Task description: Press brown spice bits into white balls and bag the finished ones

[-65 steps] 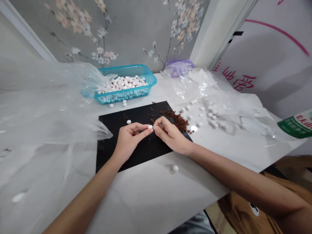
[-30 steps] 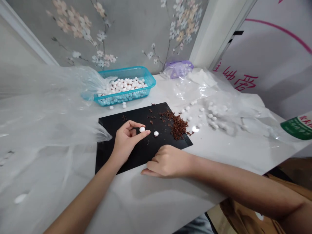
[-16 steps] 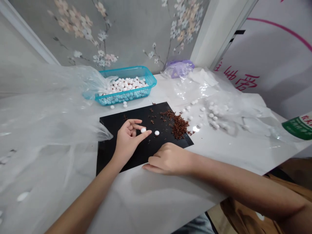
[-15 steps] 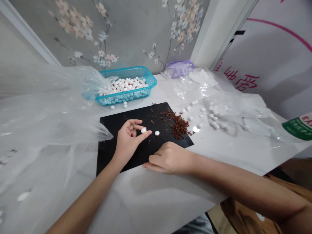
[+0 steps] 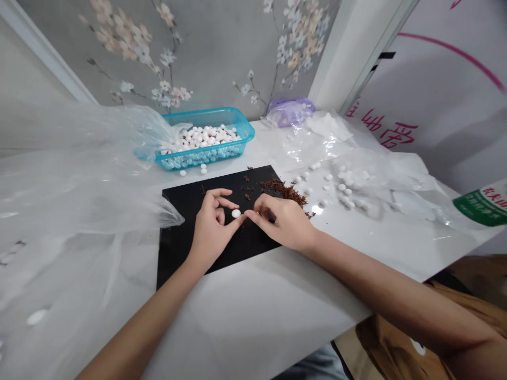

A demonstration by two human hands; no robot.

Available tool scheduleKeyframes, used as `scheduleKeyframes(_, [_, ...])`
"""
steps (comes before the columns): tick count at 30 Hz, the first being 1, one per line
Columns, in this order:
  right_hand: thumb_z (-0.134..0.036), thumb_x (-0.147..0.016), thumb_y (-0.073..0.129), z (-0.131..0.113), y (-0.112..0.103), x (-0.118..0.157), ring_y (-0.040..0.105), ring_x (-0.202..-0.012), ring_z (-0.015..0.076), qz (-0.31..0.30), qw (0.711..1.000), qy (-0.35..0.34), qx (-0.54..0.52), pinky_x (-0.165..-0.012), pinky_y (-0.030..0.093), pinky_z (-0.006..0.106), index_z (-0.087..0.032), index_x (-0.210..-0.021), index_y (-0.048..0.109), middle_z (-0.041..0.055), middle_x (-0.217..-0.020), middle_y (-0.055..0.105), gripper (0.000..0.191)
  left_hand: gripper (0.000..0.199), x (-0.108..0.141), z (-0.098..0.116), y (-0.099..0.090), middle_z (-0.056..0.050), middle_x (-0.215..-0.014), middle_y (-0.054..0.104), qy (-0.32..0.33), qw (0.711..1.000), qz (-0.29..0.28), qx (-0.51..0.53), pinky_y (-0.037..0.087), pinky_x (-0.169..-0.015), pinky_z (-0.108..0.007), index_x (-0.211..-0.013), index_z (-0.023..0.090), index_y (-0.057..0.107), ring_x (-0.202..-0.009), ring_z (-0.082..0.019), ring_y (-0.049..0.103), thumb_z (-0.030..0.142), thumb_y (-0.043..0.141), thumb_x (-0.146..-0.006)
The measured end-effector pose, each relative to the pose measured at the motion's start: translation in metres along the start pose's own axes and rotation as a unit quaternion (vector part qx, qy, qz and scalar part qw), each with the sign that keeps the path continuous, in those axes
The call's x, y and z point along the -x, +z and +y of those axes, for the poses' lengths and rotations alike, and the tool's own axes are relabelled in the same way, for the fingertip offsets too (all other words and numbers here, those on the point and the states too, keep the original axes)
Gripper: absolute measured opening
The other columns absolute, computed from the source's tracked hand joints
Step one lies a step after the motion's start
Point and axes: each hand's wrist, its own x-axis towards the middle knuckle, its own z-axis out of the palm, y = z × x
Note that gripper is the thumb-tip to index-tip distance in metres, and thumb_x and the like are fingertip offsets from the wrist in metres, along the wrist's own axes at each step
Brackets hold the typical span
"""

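Note:
My left hand [image 5: 216, 224] pinches a small white ball [image 5: 236, 214] between thumb and forefinger, its other fingers curled, just above the black mat [image 5: 178, 250]. Close by on the right, my right hand [image 5: 283, 219] has thumb and forefinger brought together, the thumb tip almost at the left thumb. What these fingers hold, if anything, is hidden. A heap of small reddish-brown pieces [image 5: 291, 192] lies on the mat's right side, partly covered by my right hand. A few loose brown pieces [image 5: 247, 197] are scattered beyond the fingers.
A blue basket [image 5: 247, 132] full of white balls stands behind the mat. Clear plastic bags [image 5: 99, 184] spread on the left. Loose white balls [image 5: 343, 187] and more clear plastic lie to the right, near a green-labelled bottle [image 5: 481, 206]. A purple packet [image 5: 293, 112] rests against the wall.
My right hand has moved up from the mat's front edge to meet the left fingertips. The second white ball on the mat is now out of sight. My left hand has barely shifted.

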Motion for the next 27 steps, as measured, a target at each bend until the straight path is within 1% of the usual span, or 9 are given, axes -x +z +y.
scheduleKeyframes(4, [-0.043, -0.081, 0.059, -0.006, -0.003, 0.001, 0.038, -0.046, 0.0044, -0.027, 0.994, 0.018, -0.106, -0.050, 0.031, 0.018, -0.018, -0.086, 0.060, -0.0048, -0.065, 0.054, 0.025, 0.055, 0.006, 0.005, 0.002, 0.005, -0.085, 0.066, 0.065, 0.995, -0.003, -0.071, 0.028, -0.043, -0.019, -0.118, 0.025, 0.040, -0.042, -0.004, 0.030, 0.017, 0.066, -0.070])
scheduleKeyframes(8, [-0.041, -0.080, 0.060, -0.009, -0.001, 0.002, 0.036, -0.046, 0.0044, -0.006, 0.988, 0.066, -0.140, -0.047, 0.029, 0.018, -0.018, -0.080, 0.062, -0.0047, -0.063, 0.054, 0.023, 0.042, 0.012, 0.008, 0.003, 0.005, -0.086, 0.070, 0.117, 0.983, 0.024, -0.136, 0.029, -0.044, -0.020, -0.115, 0.025, 0.044, -0.041, -0.006, 0.031, 0.023, 0.063, -0.077])
scheduleKeyframes(10, [-0.042, -0.079, 0.060, -0.009, 0.000, 0.002, 0.035, -0.046, 0.0045, -0.002, 0.986, 0.074, -0.147, -0.046, 0.028, 0.019, -0.018, -0.080, 0.064, -0.0041, -0.064, 0.054, 0.025, 0.037, 0.014, 0.008, 0.004, 0.004, -0.088, 0.072, 0.129, 0.979, 0.038, -0.156, 0.030, -0.044, -0.021, -0.113, 0.025, 0.047, -0.040, -0.006, 0.032, 0.027, 0.062, -0.079])
scheduleKeyframes(14, [-0.041, -0.079, 0.061, -0.010, 0.000, 0.003, 0.036, -0.047, 0.0049, 0.002, 0.986, 0.067, -0.156, -0.047, 0.030, 0.019, -0.018, -0.080, 0.065, -0.0037, -0.063, 0.055, 0.023, 0.031, 0.016, 0.009, 0.004, 0.001, -0.089, 0.072, 0.138, 0.971, 0.053, -0.187, 0.030, -0.043, -0.021, -0.108, 0.024, 0.052, -0.039, -0.006, 0.033, 0.029, 0.062, -0.079])
scheduleKeyframes(18, [-0.038, -0.079, 0.061, -0.011, -0.002, 0.003, 0.037, -0.047, 0.0048, 0.020, 0.988, 0.066, -0.141, -0.048, 0.031, 0.019, -0.019, -0.083, 0.065, -0.0042, -0.063, 0.054, 0.020, 0.031, 0.015, 0.011, 0.003, 0.000, -0.095, 0.070, 0.129, 0.971, 0.063, -0.191, 0.031, -0.044, -0.021, -0.106, 0.023, 0.056, -0.041, -0.005, 0.033, 0.027, 0.064, -0.076])
scheduleKeyframes(21, [-0.038, -0.080, 0.060, -0.012, -0.003, 0.002, 0.037, -0.047, 0.0048, 0.026, 0.989, 0.062, -0.135, -0.048, 0.032, 0.019, -0.018, -0.084, 0.064, -0.0039, -0.063, 0.054, 0.021, 0.035, 0.013, 0.011, 0.002, 0.002, -0.087, 0.068, 0.109, 0.979, 0.058, -0.164, 0.030, -0.044, -0.021, -0.107, 0.023, 0.058, -0.043, -0.005, 0.031, 0.027, 0.066, -0.074])
scheduleKeyframes(23, [-0.038, -0.080, 0.060, -0.012, -0.003, 0.002, 0.037, -0.047, 0.0048, 0.027, 0.988, 0.057, -0.138, -0.047, 0.032, 0.019, -0.018, -0.084, 0.064, -0.0036, -0.064, 0.054, 0.020, 0.029, 0.012, 0.010, 0.001, 0.004, -0.077, 0.064, 0.096, 0.983, 0.054, -0.150, 0.028, -0.043, -0.021, -0.102, 0.023, 0.061, -0.043, -0.005, 0.030, 0.028, 0.067, -0.073])
scheduleKeyframes(25, [-0.037, -0.080, 0.061, -0.011, -0.003, 0.001, 0.038, -0.046, 0.0044, 0.028, 0.987, 0.057, -0.146, -0.047, 0.032, 0.019, -0.018, -0.084, 0.063, -0.0035, -0.066, 0.055, 0.019, 0.018, 0.011, 0.009, 0.000, 0.006, -0.060, 0.054, 0.093, 0.982, 0.063, -0.155, 0.026, -0.044, -0.021, -0.089, 0.022, 0.065, -0.043, -0.006, 0.029, 0.032, 0.067, -0.073])
scheduleKeyframes(27, [-0.035, -0.079, 0.061, -0.010, -0.003, 0.001, 0.038, -0.045, 0.0033, 0.027, 0.985, 0.058, -0.160, -0.046, 0.033, 0.018, -0.018, -0.091, 0.061, -0.0031, -0.072, 0.056, 0.021, 0.012, 0.011, 0.008, 0.000, 0.008, -0.049, 0.042, 0.097, 0.979, 0.075, -0.161, 0.025, -0.044, -0.022, -0.080, 0.022, 0.066, -0.042, -0.007, 0.029, 0.033, 0.067, -0.073])
